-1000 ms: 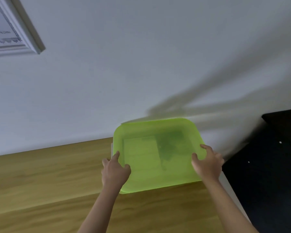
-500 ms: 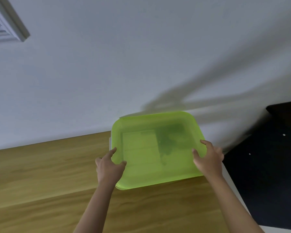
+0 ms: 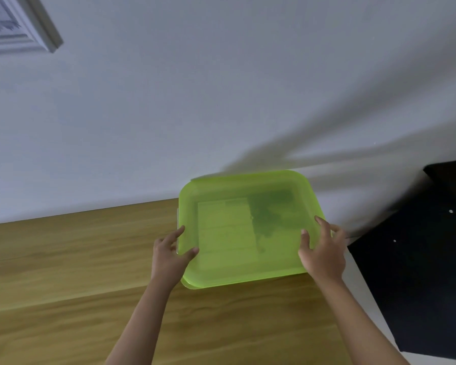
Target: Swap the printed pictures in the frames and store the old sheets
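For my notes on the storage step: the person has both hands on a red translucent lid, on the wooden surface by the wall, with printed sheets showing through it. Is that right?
Not quite: the lid is green, not red, as the head view shows. The rest holds: the left hand and right hand are on its two sides, it sits on the wooden surface by the wall, and printed sheets show through it.

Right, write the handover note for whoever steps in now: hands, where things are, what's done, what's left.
Left hand: grips the left edge of the translucent green plastic lid, thumb on top.
Right hand: grips the lid's right edge.
The lid sits on a box at the back right of the wooden tabletop, against the white wall. Printed sheets show through the lid, so the old sheets look stored.
A white picture frame hangs at upper left.
Left: check that the lid is pressed shut; I cannot tell whether the frames are finished.
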Demonstrator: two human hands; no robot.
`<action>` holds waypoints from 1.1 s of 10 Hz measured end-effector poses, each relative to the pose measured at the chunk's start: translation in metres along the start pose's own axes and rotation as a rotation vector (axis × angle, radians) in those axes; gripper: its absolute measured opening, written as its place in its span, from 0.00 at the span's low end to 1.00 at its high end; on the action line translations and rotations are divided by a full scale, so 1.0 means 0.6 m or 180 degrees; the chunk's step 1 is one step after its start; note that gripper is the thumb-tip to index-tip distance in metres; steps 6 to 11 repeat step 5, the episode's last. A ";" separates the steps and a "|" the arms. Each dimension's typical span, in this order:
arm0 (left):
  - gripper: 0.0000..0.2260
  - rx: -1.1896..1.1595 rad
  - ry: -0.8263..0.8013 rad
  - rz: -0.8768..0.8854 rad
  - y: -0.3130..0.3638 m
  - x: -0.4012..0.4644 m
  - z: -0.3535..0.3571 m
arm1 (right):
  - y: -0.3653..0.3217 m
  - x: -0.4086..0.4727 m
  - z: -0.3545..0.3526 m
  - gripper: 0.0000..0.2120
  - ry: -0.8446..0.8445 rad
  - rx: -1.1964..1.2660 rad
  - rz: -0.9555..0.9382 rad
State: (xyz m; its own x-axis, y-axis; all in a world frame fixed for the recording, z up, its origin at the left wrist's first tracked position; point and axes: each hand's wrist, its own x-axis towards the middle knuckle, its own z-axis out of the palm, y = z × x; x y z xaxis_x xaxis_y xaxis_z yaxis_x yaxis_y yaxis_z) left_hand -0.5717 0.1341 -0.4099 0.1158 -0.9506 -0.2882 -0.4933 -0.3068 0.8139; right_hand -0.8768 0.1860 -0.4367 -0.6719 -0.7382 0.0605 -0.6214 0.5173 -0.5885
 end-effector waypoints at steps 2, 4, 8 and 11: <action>0.29 0.0126 0.0154 0.0170 -0.014 -0.007 0.014 | -0.005 0.003 -0.001 0.22 0.0055 0.0041 0.0075; 0.26 0.0073 0.0236 0.0286 -0.016 -0.021 0.010 | -0.012 0.001 0.001 0.22 -0.0062 -0.0047 0.0022; 0.26 0.0018 0.0416 0.0298 -0.023 -0.028 0.009 | -0.015 0.003 0.003 0.23 -0.0064 -0.0355 -0.0019; 0.26 0.0018 0.0416 0.0298 -0.023 -0.028 0.009 | -0.015 0.003 0.003 0.23 -0.0064 -0.0355 -0.0019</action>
